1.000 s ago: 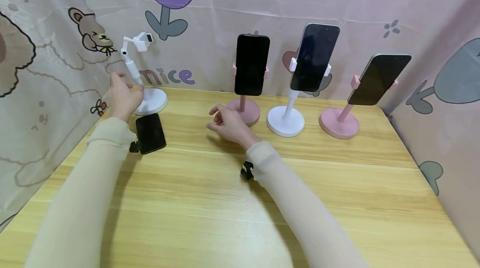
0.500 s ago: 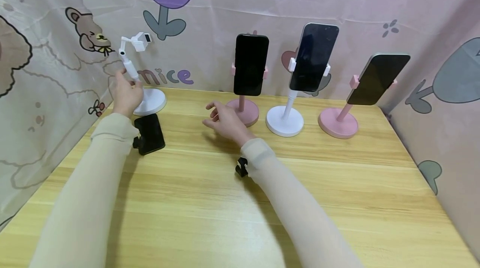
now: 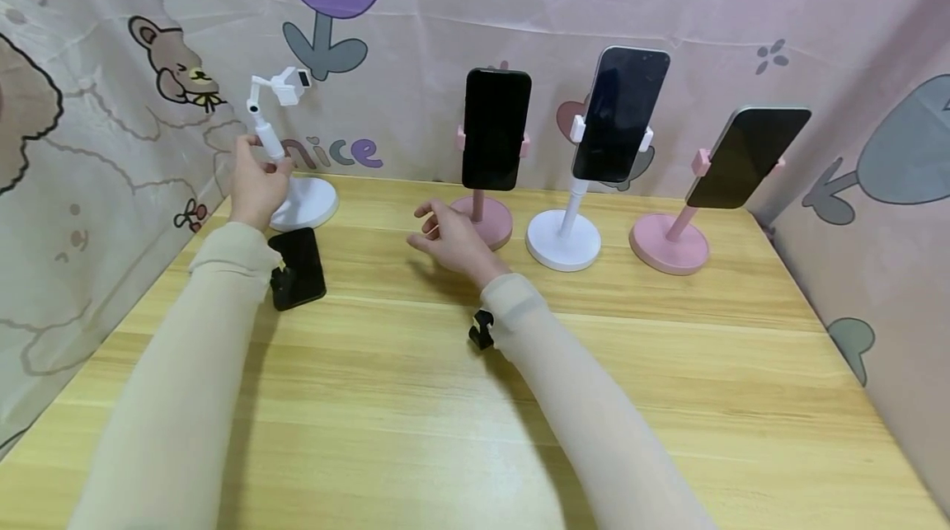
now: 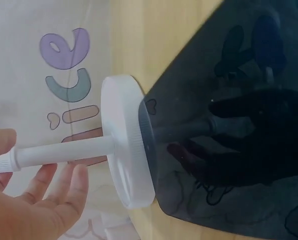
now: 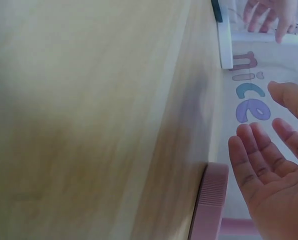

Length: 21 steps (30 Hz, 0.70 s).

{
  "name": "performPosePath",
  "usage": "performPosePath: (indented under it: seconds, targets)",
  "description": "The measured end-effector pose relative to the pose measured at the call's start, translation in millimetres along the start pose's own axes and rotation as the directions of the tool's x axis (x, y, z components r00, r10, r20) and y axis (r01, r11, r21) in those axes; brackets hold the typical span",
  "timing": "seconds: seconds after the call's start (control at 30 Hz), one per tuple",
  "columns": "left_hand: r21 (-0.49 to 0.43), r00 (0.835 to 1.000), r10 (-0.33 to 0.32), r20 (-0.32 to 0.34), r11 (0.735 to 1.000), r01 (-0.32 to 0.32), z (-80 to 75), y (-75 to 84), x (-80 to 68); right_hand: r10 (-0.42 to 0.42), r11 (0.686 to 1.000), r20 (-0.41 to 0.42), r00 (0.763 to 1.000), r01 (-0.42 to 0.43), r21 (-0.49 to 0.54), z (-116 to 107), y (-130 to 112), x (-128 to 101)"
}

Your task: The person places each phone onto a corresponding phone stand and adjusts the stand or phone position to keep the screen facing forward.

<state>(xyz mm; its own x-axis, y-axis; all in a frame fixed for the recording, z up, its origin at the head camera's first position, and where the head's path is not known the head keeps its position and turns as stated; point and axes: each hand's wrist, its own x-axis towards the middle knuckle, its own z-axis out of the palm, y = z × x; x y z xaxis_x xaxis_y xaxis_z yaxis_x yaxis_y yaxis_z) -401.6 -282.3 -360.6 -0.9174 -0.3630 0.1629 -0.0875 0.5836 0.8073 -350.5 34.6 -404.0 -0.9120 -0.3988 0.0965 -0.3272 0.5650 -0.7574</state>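
Note:
An empty white phone stand [image 3: 306,202] stands at the back left of the wooden table [image 3: 445,415], its clamp head [image 3: 288,85] up high. My left hand [image 3: 256,182] holds its pole, which lies between thumb and fingers [image 4: 64,185] in the left wrist view, where the round base [image 4: 124,140] also shows. A black phone [image 3: 297,268] lies flat on the table just in front of the base and appears large and dark [image 4: 229,150] in the left wrist view. My right hand [image 3: 451,240] hovers open, palm showing [image 5: 274,180], beside a pink stand base [image 5: 211,205].
Three stands carry dark phones along the back: pink [image 3: 496,128], white [image 3: 619,114], pink tilted [image 3: 745,155]. Printed cloth walls [image 3: 89,101] close in the table's left, back and right sides.
My left hand has moved the white stand slightly to the right. The right hand has barely shifted.

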Motion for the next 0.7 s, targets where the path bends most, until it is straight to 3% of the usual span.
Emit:
performPosePath:
  seconds: [0.23, 0.5, 0.7]
  targets:
    - [0.054, 0.996, 0.063, -0.065, 0.997, -0.059, 8.3, 1.4, 0.8, -0.018, 1.000, 0.000, 1.000, 0.018, 0.002, 2, 0, -1]
    - [0.117, 0.994, 0.113, -0.001, 0.987, -0.113, 18.0, 12.7, -4.1, -0.023, 1.000, 0.000, 1.000, 0.023, -0.010, 6, 2, 1]
    - [0.141, 0.984, 0.154, 0.088, 0.976, -0.165, 22.8, 21.5, -15.9, -0.028, 1.000, -0.006, 1.000, 0.028, -0.010, 7, 2, 1]
